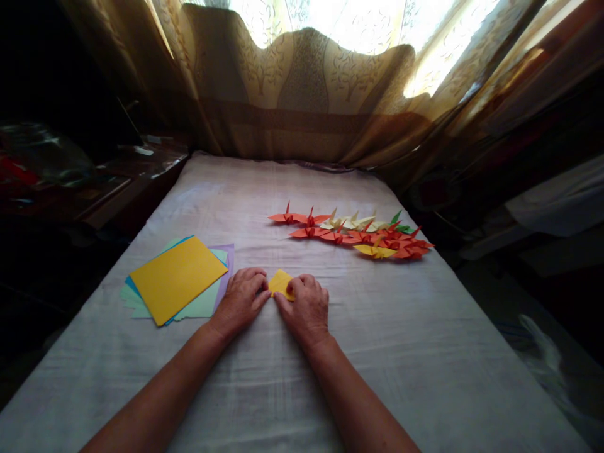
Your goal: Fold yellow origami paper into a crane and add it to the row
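A small folded piece of yellow origami paper [280,281] lies on the white-covered surface, between my two hands. My left hand [243,292] has its fingers bent, with thumb and fingertips together at the paper's left corner. My right hand [307,303] is closed over the right side, its thumb at the lower edge and curled fingers on top. Part of the paper is hidden under the right fingers. Close to my left hand lies a stack of coloured paper sheets [179,277], with yellow on top and blue, pale green and purple edges showing below.
Several folded paper cranes stand in rows at the right: red cranes [340,237], cream cranes [353,222], a yellow crane [376,250] and a green crane [400,223]. A patterned curtain [306,82] hangs behind the bed-like surface [401,352]. Dark cluttered furniture [108,189] borders the left side.
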